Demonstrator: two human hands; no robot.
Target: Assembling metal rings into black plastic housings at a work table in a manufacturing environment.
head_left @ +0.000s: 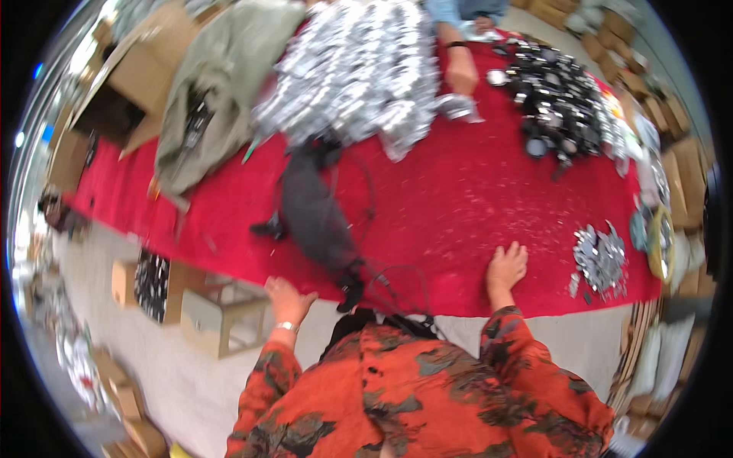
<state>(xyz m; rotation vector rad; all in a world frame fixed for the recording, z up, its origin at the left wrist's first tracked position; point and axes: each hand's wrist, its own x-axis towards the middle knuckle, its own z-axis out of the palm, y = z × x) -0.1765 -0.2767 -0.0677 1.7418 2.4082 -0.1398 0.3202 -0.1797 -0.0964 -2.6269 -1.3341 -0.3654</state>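
Note:
My right hand lies on the red cloth that covers the table, fingers spread and holding nothing. At the near edge of the table, farther left, is my left hand, its thumb stuck out and no object visible in it. Between the two hands a dark grey and black bag-like thing with straps stretches across the cloth, and thin black cords lie beside it. To the right of my right hand is a loose heap of small silvery pieces. The picture is somewhat blurred.
Rows of silver-wrapped packs fill the far middle. Another person's hand reaches in beside them. Many black and silver round parts are piled at far right. A grey-green sack lies far left; a stool stands below the table's left edge.

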